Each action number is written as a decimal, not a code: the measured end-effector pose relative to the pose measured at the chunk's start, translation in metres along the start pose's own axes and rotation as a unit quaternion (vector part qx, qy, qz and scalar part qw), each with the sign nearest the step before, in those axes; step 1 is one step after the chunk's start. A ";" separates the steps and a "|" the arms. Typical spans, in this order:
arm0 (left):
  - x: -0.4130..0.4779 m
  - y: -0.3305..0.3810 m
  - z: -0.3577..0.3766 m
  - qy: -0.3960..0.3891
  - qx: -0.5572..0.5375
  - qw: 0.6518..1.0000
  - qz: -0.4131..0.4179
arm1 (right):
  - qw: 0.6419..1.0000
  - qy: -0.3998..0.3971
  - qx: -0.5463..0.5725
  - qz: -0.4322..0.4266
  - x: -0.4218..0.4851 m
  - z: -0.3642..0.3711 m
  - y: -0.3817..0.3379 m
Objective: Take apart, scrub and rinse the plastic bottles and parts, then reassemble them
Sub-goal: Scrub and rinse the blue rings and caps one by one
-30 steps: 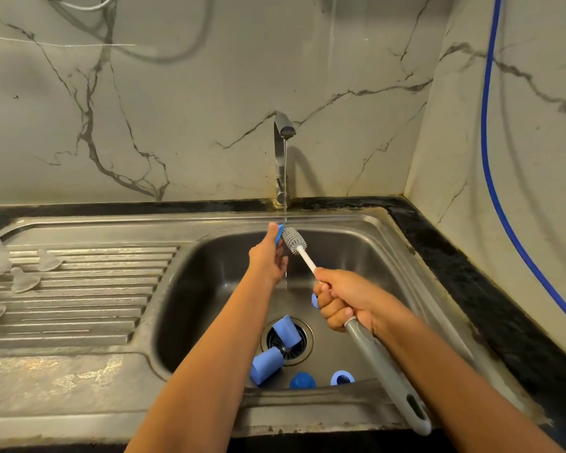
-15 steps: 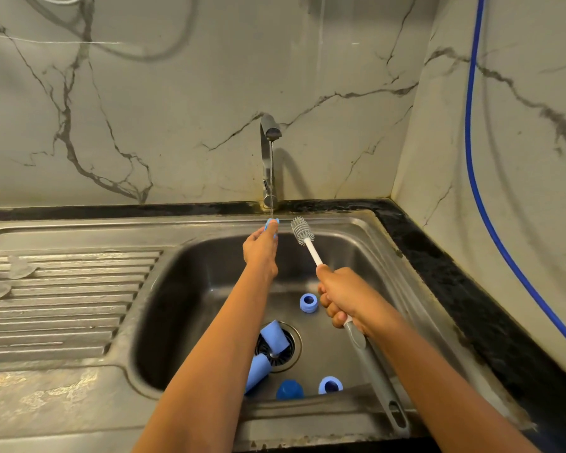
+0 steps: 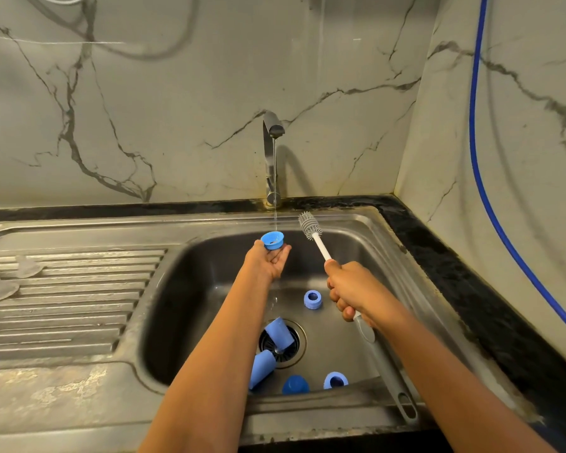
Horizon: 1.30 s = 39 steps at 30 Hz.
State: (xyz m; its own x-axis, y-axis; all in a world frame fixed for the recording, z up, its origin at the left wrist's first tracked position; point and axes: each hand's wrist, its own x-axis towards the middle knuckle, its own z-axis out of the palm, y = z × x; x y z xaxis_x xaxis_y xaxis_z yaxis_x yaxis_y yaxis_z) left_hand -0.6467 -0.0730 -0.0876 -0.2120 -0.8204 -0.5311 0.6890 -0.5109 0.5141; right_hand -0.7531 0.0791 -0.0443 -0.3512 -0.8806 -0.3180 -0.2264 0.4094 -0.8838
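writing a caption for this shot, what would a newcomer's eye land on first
The left hand holds a blue ring under the thin stream from the tap, at the back of the sink. Beside it the right hand grips a brush, bristles up and clear of the water. More blue parts lie around the drain.

Kitchen: steel sink (image 3: 366,230), tap (image 3: 270,152), marble-look wall (image 3: 177,109).
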 end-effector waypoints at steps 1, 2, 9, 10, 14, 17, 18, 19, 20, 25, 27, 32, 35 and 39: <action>0.000 0.000 -0.001 0.006 -0.009 1.000 -0.011 | 1.000 0.003 -0.001 0.000 0.000 0.000 0.000; 0.000 0.001 -0.001 0.002 -0.023 1.000 -0.017 | 1.000 0.005 -0.001 -0.001 0.001 -0.001 0.000; -0.012 0.009 0.011 -0.053 -0.071 0.996 -0.018 | 1.000 0.007 0.000 -0.001 0.001 -0.001 0.001; -0.012 0.007 0.010 -0.047 -0.073 0.996 -0.038 | 1.000 0.007 0.000 -0.002 0.001 -0.001 0.001; -0.012 0.015 0.017 -0.062 -0.116 0.991 -0.029 | 1.000 0.010 -0.007 -0.001 0.002 0.000 0.001; -0.013 0.008 0.011 -0.047 -0.079 0.994 -0.050 | 1.000 0.015 -0.006 -0.003 0.003 -0.001 0.002; -0.012 0.008 0.009 -0.039 -0.071 0.995 -0.059 | 1.000 0.015 -0.008 -0.003 0.003 -0.001 0.002; -0.011 0.010 0.010 -0.040 -0.071 0.995 -0.059 | 1.000 0.014 -0.010 -0.004 0.003 -0.001 0.002; -0.012 0.014 0.013 -0.047 -0.074 0.995 -0.049 | 1.000 0.013 -0.012 -0.004 0.003 -0.001 0.002; -0.015 0.008 0.009 -0.032 -0.047 0.996 -0.062 | 1.000 0.014 -0.016 -0.002 0.003 -0.002 0.002; -0.014 0.013 0.013 -0.047 -0.056 0.996 -0.055 | 1.000 0.013 -0.019 -0.005 0.004 -0.002 0.002; -0.008 0.017 0.017 -0.046 -0.047 0.998 -0.009 | 1.000 0.016 -0.024 -0.008 0.005 -0.002 0.004; -0.003 0.013 0.011 -0.031 -0.034 0.999 -0.021 | 0.999 0.016 -0.034 -0.009 0.006 -0.002 0.005; -0.014 0.017 0.025 -0.052 0.013 0.995 0.080 | 0.999 0.021 -0.035 -0.014 0.006 -0.003 0.004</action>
State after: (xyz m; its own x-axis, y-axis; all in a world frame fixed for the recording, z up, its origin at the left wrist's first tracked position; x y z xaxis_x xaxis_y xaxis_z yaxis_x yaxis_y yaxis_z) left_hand -0.6494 -0.0771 -0.0543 -0.1732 -0.9132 -0.3688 0.7022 -0.3771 0.6040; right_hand -0.7586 0.0764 -0.0492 -0.3816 -0.8819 -0.2768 -0.2995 0.4013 -0.8656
